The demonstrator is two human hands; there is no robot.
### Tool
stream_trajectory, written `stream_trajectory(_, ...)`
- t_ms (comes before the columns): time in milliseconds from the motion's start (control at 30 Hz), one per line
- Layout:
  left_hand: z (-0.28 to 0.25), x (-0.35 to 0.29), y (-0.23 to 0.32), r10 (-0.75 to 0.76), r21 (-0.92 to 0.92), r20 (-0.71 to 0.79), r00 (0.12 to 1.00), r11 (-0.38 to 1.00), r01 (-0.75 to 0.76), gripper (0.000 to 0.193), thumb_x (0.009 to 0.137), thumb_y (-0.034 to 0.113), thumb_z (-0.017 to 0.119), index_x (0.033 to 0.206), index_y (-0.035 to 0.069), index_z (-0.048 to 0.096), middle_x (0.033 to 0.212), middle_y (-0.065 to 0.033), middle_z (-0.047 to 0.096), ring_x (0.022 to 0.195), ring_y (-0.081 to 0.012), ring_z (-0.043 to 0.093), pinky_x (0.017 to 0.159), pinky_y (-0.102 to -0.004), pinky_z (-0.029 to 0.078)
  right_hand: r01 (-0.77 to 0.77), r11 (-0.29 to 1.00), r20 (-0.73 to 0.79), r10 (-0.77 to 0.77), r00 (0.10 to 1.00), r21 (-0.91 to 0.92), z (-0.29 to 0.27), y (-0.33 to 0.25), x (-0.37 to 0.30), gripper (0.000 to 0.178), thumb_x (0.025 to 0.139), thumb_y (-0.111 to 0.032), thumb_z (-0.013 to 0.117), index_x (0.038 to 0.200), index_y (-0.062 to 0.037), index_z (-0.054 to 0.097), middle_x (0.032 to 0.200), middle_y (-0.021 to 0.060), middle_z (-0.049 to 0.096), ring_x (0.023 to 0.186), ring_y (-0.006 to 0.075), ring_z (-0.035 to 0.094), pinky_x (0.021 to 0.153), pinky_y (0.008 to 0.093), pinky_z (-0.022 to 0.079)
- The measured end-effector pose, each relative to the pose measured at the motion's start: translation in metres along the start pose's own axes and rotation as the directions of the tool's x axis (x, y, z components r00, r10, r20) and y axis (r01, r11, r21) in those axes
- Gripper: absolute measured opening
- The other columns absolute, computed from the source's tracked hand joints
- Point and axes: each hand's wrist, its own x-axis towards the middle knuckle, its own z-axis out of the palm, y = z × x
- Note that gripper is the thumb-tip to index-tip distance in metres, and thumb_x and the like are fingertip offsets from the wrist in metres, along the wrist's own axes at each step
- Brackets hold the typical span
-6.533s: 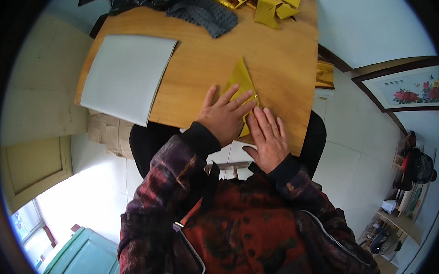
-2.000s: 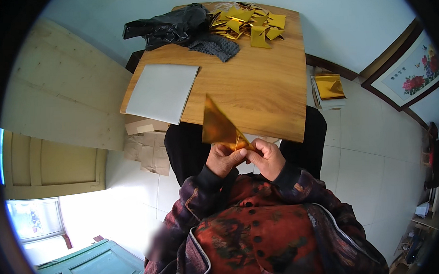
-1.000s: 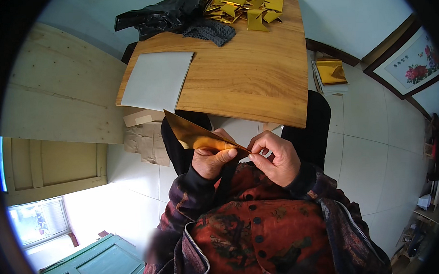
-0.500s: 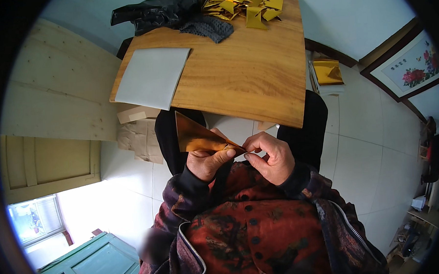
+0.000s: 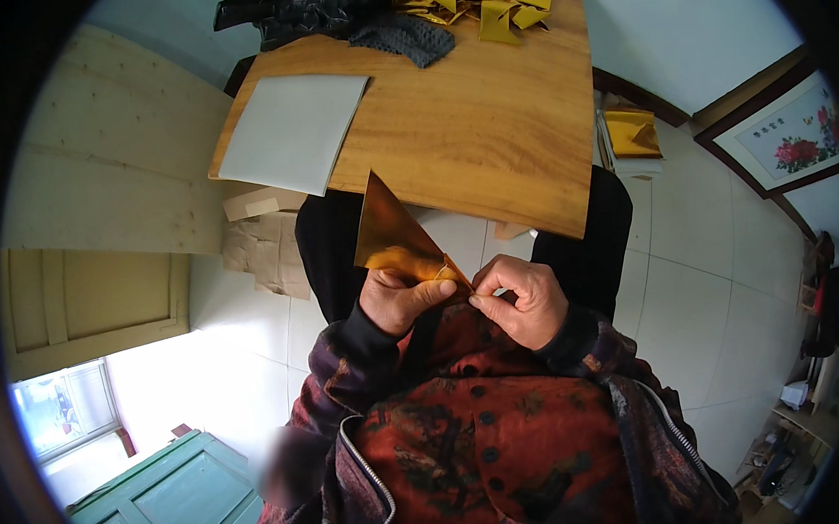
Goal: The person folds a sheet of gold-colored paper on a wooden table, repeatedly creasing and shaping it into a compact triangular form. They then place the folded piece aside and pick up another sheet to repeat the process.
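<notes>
Gold foil triangle, folded, held above the lap before the wooden table, its tip toward eleven o'clock. The left hand is closed on its lower part, thumb on top; the right hand, at four o'clock from the triangle's middle, fingers curled, pinches the lower corner. From the hands, folded gold pieces lie at twelve, a black plastic bag at eleven.

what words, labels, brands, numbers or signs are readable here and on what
Dark-framed rectangular picture of red flowers: a short row of dark characters, too small to read reliably.
Folded gold foil triangle: no writing visible.
Flat grey-white rectangular sheet: no writing visible.
No other readable text.
</notes>
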Motion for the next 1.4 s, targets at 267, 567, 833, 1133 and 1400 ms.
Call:
stream_trajectory(267,0.002,0.002,-0.003,-0.081,-0.063,-0.034,0.996,0.995,0.079,0.018,0.084,0.002,0.073,0.100,0.001,0.066,0.094,-0.0047,0.070,0.086,-0.0126,0.065,0.077,-0.0264,0.053,-0.057,0.998,0.033,0.058,0.998,-0.024,-0.003,0.000,0.001,0.014,0.080,0.002,0.070,0.077,-0.0023,0.057,0.074,0.0066,0.062,0.065,0.0153,0.061,0.060,0.0264,0.048)
stream_trajectory(567,0.002,-0.001,-0.010,-0.192,-0.141,-0.105,0.976,0.974,0.177,0.019,0.083,0.001,0.073,0.101,0.001,0.066,0.093,-0.0053,0.070,0.081,-0.0134,0.065,0.073,-0.0263,0.053,-0.140,0.990,0.040,0.139,0.989,0.015,-0.002,-0.004,0.004,0.017,0.081,0.001,0.068,0.079,-0.0026,0.052,0.070,0.0087,0.059,0.062,0.0194,0.060,0.058,0.0295,0.046)
stream_trajectory(833,-0.004,0.007,-0.025,-0.140,-0.187,-0.094,0.986,0.975,0.120,0.017,0.085,0.004,0.072,0.100,0.002,0.065,0.091,-0.0053,0.070,0.080,-0.0149,0.066,0.072,-0.0273,0.054,-0.238,0.961,0.116,0.223,0.968,0.139,-0.002,0.013,0.007,0.016,0.085,-0.005,0.070,0.091,-0.0028,0.055,0.076,0.0012,0.059,0.069,0.0059,0.055,0.062,0.0226,0.045)
stream_trajectory(1133,0.000,0.025,-0.033,-0.217,-0.194,-0.081,0.973,0.961,0.198,0.014,0.084,0.000,0.071,0.096,-0.001,0.066,0.086,-0.0073,0.069,0.077,-0.0153,0.067,0.069,-0.0276,0.055,-0.284,0.939,0.137,0.261,0.955,0.191,-0.002,0.033,0.017,0.024,0.092,-0.021,0.067,0.085,-0.0010,0.055,0.076,-0.0015,0.053,0.069,0.0053,0.049,0.063,0.0218,0.042)
stream_trajectory(1400,-0.001,0.025,-0.043,-0.235,-0.284,0.022,0.972,0.930,0.232,0.032,0.088,0.014,0.071,0.113,-0.002,0.061,0.100,-0.0088,0.069,0.094,-0.0164,0.065,0.085,-0.0295,0.052,-0.265,0.910,0.019,0.274,0.962,0.318,0.003,0.048,0.014,0.021,0.093,-0.016,0.065,0.079,-0.0045,0.054,0.070,-0.0011,0.056,0.064,0.0062,0.050,0.062,0.0226,0.043)
